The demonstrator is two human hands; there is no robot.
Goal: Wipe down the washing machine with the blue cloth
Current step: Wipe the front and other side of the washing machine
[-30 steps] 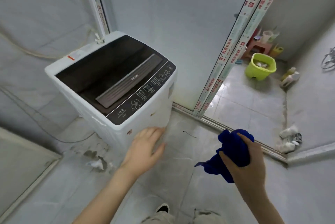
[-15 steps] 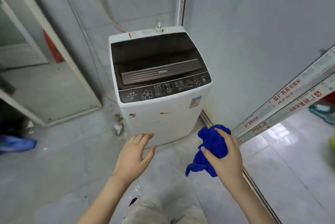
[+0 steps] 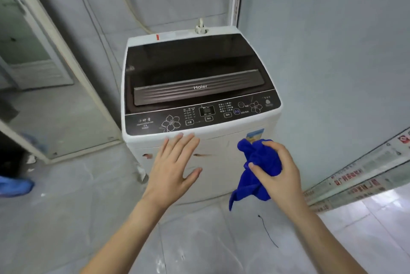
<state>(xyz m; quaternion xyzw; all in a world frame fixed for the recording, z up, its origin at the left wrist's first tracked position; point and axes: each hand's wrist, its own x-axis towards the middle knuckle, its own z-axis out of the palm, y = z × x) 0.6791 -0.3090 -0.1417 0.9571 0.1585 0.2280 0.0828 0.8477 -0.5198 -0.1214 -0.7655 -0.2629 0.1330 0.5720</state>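
Note:
A white top-loading washing machine (image 3: 199, 78) with a dark glass lid and a black control panel stands against the wall, straight ahead. My left hand (image 3: 174, 167) is spread flat with straight fingers in front of the machine's upper front face, fingertips near the top rim. My right hand (image 3: 277, 171) grips a bunched blue cloth (image 3: 259, 162), held in front of the machine's right front side; a loose end of the cloth hangs down.
A door frame (image 3: 66, 69) stands to the left of the machine. On the right runs a sliding-door rail (image 3: 359, 176) covered in printed film. A hose and plug (image 3: 200, 27) sit at the machine's back edge. Grey tiled floor (image 3: 66, 218) lies below.
The view has closed in on the machine. Both hands have risen toward its front face, the left hand now spread near the top rim, the right still holding the cloth.

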